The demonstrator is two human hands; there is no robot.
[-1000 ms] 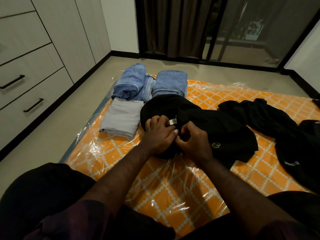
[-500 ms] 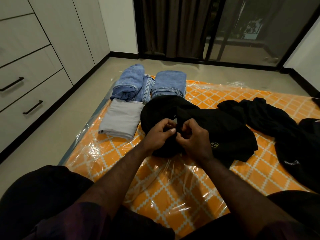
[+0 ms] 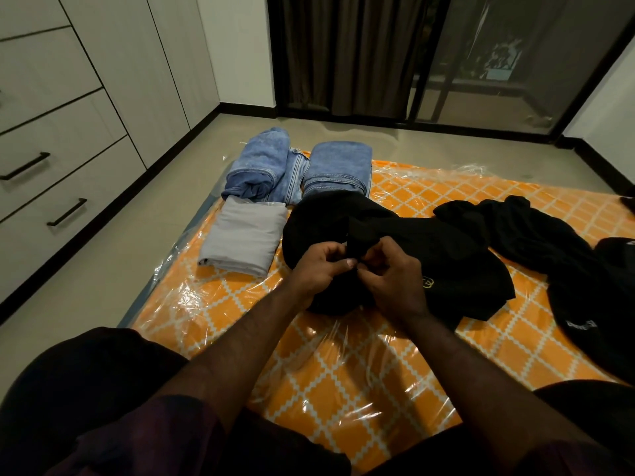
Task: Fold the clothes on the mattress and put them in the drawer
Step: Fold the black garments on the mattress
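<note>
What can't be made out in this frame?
Head view only:
- Part of the black garment pinched by the left hand and right hand: hidden behind fingers.
- White lettering on the second black garment: too small.
- Wardrobe's grey drawers: cut off by left edge.

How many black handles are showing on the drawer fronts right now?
2. One handle sits on the drawer at the left edge of view; the other handle is on the drawer below it, nearer the floor. Drawers higher up run out of frame, so more may be hidden.
</note>
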